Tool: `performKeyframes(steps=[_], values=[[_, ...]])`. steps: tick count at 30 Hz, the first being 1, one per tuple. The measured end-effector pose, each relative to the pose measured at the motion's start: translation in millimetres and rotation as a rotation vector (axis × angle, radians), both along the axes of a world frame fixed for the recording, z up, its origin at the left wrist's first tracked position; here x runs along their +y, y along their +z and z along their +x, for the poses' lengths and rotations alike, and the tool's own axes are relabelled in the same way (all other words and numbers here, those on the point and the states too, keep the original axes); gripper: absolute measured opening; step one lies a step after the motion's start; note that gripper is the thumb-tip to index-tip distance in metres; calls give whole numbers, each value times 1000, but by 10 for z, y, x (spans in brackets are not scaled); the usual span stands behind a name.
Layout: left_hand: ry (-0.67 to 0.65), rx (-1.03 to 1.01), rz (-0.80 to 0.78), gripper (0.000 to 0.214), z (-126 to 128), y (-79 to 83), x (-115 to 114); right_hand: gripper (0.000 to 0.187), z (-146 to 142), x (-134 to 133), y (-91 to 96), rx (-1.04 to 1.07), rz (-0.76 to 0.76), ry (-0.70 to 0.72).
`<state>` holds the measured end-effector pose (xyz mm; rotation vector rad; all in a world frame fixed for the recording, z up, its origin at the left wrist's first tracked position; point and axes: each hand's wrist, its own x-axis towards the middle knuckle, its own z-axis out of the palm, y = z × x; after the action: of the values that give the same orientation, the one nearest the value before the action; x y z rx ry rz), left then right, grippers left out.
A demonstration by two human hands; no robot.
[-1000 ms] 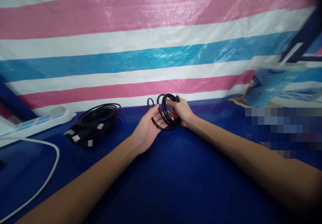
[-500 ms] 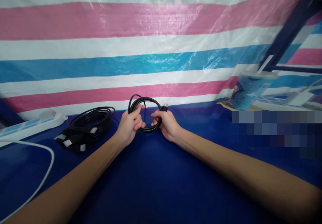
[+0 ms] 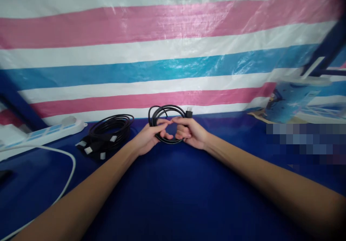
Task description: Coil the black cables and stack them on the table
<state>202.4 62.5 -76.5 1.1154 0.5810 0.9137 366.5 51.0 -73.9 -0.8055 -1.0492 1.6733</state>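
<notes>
A black cable point(image 3: 171, 107) is wound into a loose coil just above the dark blue table point(image 3: 173, 190). On the coil's left side my left hand point(image 3: 148, 136) is closed around its strands. My right hand point(image 3: 193, 132) grips the right side, its thumb and index finger close to the left fingertips inside the ring. A connector with a pale metal tip point(image 3: 189, 112) sticks up beside the right hand. One thin strand loops out at the upper left of the coil. The fingers hide parts of the strands.
Left of my hands lies a pile of coiled black cables point(image 3: 110, 125) with several pale-tipped connectors. A white power strip point(image 3: 62, 128) and a white cord point(image 3: 72, 165) are farther left. A blue container point(image 3: 293, 102) stands at the right, before a striped tarp point(image 3: 162, 69).
My fingertips have come closer together inside the coil, and the right index finger now reaches toward the left hand. The view has swung a little left, shifting everything rightward.
</notes>
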Motion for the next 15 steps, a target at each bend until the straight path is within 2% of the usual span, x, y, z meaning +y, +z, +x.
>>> performKeyframes(steps=[4, 8, 11, 15], values=[[-230, 57, 52, 12, -14, 72, -114, 18, 133, 69, 2, -60, -58, 99], [-343, 70, 87, 17, -62, 169, -161, 20, 63, 80, -8, -131, -62, 114], [-352, 62, 106, 21, -88, 283, -173, 22, 21, 88, 41, -224, -49, 89], [-184, 237, -7, 12, -87, 416, -154, 24, 23, 97, 149, -411, -48, 92]])
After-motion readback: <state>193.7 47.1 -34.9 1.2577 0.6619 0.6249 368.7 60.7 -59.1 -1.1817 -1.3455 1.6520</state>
